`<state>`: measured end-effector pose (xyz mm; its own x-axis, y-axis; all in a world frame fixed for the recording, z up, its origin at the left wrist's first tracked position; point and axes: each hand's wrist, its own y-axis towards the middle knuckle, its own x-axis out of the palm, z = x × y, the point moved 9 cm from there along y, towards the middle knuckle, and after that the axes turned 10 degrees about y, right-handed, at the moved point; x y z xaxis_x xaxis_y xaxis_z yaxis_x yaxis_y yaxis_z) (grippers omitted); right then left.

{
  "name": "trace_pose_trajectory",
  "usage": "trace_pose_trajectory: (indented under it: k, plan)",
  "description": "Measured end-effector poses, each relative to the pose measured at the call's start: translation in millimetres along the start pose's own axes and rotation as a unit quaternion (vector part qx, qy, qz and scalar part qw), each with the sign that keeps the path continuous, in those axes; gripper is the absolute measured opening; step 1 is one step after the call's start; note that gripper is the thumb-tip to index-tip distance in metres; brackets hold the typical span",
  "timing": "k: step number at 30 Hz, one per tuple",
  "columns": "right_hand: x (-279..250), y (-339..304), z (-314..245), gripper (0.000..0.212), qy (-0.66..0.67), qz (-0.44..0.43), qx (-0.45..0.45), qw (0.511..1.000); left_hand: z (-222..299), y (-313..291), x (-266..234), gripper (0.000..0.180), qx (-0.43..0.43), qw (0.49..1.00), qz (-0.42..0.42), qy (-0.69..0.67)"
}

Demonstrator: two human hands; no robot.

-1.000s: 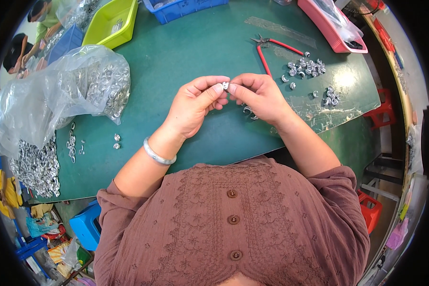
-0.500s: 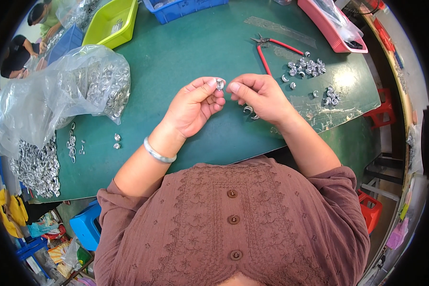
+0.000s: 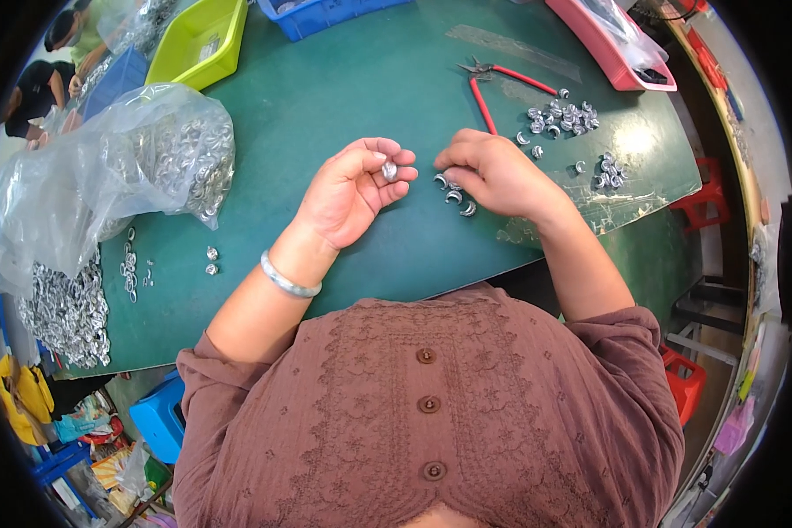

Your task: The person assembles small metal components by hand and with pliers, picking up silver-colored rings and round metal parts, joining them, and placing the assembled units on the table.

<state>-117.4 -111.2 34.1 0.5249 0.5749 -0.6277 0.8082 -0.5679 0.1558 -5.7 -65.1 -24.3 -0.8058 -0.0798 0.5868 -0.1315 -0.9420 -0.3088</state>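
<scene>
My left hand (image 3: 348, 192) is raised over the green table, palm up. Its thumb and fingers pinch a small rounded silver metal piece (image 3: 390, 170). To its right, my right hand (image 3: 499, 174) hangs low over the tabletop with fingers curled downward. Whatever lies between those fingertips is hidden. Just under and in front of them are several small crescent-shaped silver pieces (image 3: 453, 197). Farther off, red-handled pliers (image 3: 481, 106) lie with their handles spread. Beside them is a loose pile of similar silver pieces (image 3: 572, 118), with a smaller cluster (image 3: 610, 172) nearer the right edge.
At the left, a clear plastic bag (image 3: 88, 189) of silver parts lies by a heap of metal links (image 3: 66, 308). Two small pieces (image 3: 212, 261) sit apart. Green (image 3: 172, 66), blue (image 3: 304, 22) and pink (image 3: 620, 75) baskets line the far side. People work at far left.
My hands have moved apart. The right one has shifted to the right and turned down toward the crescent pieces. The left one keeps the silver piece, now slightly lower and to the left.
</scene>
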Motion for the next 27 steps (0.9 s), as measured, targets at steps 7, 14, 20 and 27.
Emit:
trace_pose_trajectory:
  k: [7, 14, 20, 27]
  plan:
    - [9.4, 1.4, 1.3, 0.012, -0.077, -0.005, 0.027, 0.997, -4.2, -0.1, -3.3, 0.013, -0.011, 0.994, 0.025, 0.11]
    - [2.9, 3.7, -31.1, 0.011, 0.053, 0.079, -0.054, 0.994, -9.2, -3.9, 7.0, 0.017, -0.019, 0.973, 0.012, 0.228]
    - [1.9, 1.7, -38.9, 0.015, 0.116, 0.093, -0.097, 0.984, -8.9, -4.9, 10.5, 0.018, -0.005, 0.984, -0.022, 0.177]
    - [-2.3, 0.8, -36.4, 0.016, 0.178, 0.119, -0.077, 0.974, -4.8, -6.3, 10.2, 0.022, 0.016, 0.985, 0.006, 0.173]
